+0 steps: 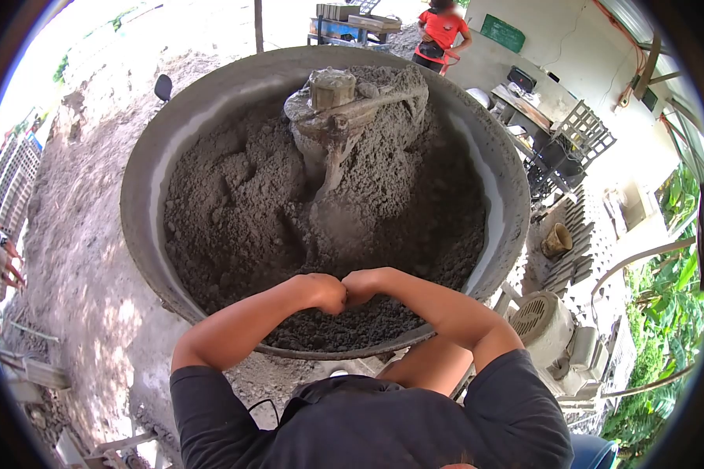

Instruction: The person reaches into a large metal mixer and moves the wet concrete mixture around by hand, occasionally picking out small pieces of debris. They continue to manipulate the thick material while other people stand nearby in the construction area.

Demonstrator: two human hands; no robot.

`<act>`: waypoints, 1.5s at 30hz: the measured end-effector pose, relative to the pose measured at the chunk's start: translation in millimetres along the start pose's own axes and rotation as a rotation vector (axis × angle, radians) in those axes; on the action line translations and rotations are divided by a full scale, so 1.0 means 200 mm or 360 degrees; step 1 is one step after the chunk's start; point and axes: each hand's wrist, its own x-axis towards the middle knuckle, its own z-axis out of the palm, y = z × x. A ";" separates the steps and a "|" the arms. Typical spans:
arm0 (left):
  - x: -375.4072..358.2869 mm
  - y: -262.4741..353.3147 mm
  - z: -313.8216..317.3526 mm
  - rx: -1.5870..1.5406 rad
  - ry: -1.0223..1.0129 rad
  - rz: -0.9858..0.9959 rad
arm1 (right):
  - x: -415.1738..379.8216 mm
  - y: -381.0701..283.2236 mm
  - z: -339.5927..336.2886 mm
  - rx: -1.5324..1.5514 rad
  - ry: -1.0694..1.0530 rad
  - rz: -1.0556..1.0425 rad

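A large round metal mixer drum (145, 191) fills the middle of the head view, holding grey crumbly mix (235, 203). From the drum's centre rises a mixing arm assembly (332, 117), caked with the mix. Over the near part of the drum, my left hand (326, 292) and my right hand (361, 286) meet knuckle to knuckle. The fingers of both are curled closed, and whatever they may hold is hidden. Below them lies the darker mix at the near rim.
A motor (541, 324) stands right of the drum, with a bucket (557, 241) beyond it. Behind the drum stands a person in a red shirt (442, 30). Another person's arm and hand (4, 254) show at the far left. Plastic crates (583, 137) are at the right.
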 end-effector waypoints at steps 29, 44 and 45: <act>-0.01 0.00 0.00 0.0003 0.0026 0.0006 | 0.01 0.00 0.01 -0.0037 -0.0006 0.0038; -0.01 0.00 0.00 -0.0028 0.0087 0.0005 | -0.04 -0.04 -0.04 -0.0022 -0.0025 0.0072; -0.01 0.00 0.00 -0.0027 0.0084 0.0000 | -0.04 -0.04 -0.03 -0.0006 -0.0020 0.0067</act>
